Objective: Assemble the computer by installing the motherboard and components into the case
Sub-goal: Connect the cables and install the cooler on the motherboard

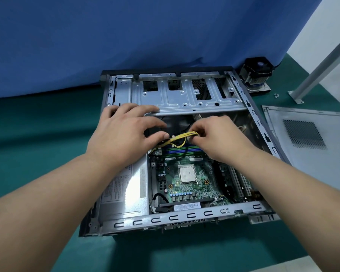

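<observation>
- Between the two hands, over the far edge of the board, runs a bundle of yellow wires; both ends are held, so the slack stays off the components while the plug is lined up.
- Right hand: fingers curled tight, pinching the wires' right end. Whether a plug sits under the fingertips I cannot tell.
- Left hand: thumb and forefinger pinch the wires' left end, by a white connector, while the other fingers lie spread and straight on the drive cage just beyond the grip, likely to steady the hand.
- Below the grip, toward the person, the board already lies flat in the case, its bare CPU uncovered, so the cooler still has to go on.
- Left of the grip and nearer, under the left forearm, sits the power supply, where the wires likely come from.
- Well right of the grip, outside the case: the cooler at the far corner and the side panel laid flat, both parked for later steps.
</observation>
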A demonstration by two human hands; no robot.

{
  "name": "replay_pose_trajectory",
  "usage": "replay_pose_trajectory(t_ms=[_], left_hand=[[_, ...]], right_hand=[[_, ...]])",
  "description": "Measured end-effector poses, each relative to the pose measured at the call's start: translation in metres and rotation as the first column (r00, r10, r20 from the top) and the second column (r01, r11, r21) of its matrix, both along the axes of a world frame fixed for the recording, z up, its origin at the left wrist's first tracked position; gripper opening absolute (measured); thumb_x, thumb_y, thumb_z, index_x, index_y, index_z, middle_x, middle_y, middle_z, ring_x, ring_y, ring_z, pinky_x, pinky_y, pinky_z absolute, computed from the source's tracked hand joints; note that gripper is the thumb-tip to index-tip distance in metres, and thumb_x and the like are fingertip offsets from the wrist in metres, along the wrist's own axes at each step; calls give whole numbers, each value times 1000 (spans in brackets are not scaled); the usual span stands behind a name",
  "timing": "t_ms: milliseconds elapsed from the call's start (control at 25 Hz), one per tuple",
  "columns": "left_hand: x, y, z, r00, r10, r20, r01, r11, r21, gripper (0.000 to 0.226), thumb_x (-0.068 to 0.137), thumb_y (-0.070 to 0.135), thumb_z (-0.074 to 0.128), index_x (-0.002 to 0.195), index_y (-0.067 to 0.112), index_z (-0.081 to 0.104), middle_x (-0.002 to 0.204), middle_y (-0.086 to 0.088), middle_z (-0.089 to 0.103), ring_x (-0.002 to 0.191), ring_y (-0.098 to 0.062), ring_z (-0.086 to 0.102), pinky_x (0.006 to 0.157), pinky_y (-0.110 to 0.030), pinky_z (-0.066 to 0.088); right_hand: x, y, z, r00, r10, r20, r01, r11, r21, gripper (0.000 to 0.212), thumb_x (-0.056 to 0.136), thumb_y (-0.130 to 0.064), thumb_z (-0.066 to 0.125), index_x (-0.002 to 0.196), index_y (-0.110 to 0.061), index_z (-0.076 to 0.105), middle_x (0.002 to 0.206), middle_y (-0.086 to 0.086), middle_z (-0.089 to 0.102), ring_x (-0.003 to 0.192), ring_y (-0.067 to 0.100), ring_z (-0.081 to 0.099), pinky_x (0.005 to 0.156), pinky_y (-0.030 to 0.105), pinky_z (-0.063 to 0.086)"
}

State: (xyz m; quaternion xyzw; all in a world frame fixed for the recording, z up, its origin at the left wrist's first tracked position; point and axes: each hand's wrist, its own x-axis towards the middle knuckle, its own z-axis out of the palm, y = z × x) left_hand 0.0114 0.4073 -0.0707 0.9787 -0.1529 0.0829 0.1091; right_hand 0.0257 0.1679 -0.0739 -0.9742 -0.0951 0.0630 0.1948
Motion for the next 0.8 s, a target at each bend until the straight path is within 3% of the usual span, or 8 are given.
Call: replay_pose_trajectory(t_ms=[80, 200, 440, 600, 800], left_hand=[[1, 0, -2, 1000, 4, 12, -4, 1000, 10, 49, 94, 77, 36, 132, 54, 56, 147, 31, 47, 137, -6, 39, 113, -41, 23], [1, 1, -4, 999, 6, 35, -6, 1000, -6, 46, 95, 72, 40, 131, 48, 55, 143, 30, 51, 134, -7, 42, 111, -41, 24], [2, 1, -5, 999, 10, 37, -10, 1000, -7, 44, 95, 70, 43, 128, 45, 58, 141, 30, 52, 133, -7, 42, 111, -40, 23], [3, 2, -5, 1000, 13, 24, -13, 1000, 1, 45, 95, 71, 41, 129, 47, 58, 144, 32, 50, 135, -6, 41, 113, -42, 23], [4, 1, -6, 999, 22, 27, -22, 1000, -3, 47, 96, 72, 35, 129, 46, 58, 144, 32, 50, 134, -6, 42, 112, -42, 24]], right_hand=[[0, -12, -8, 998, -48, -44, 41, 988, -147, 8, 92, -22, 68, 96, -26, 74, 87, 2, 70, 83, 25, 65, 74, 35, 56], [2, -21, -17, 992, -59, -111, 24, 957, -290, 20, 89, -13, 65, 102, -27, 71, 102, 7, 70, 95, 32, 66, 81, 35, 56], [22, -8, -23, 997, 65, -39, -73, 963, -258, 22, 89, -10, 61, 101, -27, 67, 99, 9, 67, 94, 36, 63, 78, 41, 55], [39, -7, -33, 987, 147, 62, -113, 921, -373, 25, 90, -12, 58, 112, -22, 67, 102, 12, 69, 98, 38, 65, 70, 37, 43], [43, -15, -46, 975, 160, 152, -80, 898, -433, 22, 91, -11, 59, 110, -19, 65, 96, 15, 69, 89, 41, 66, 66, 37, 40]])
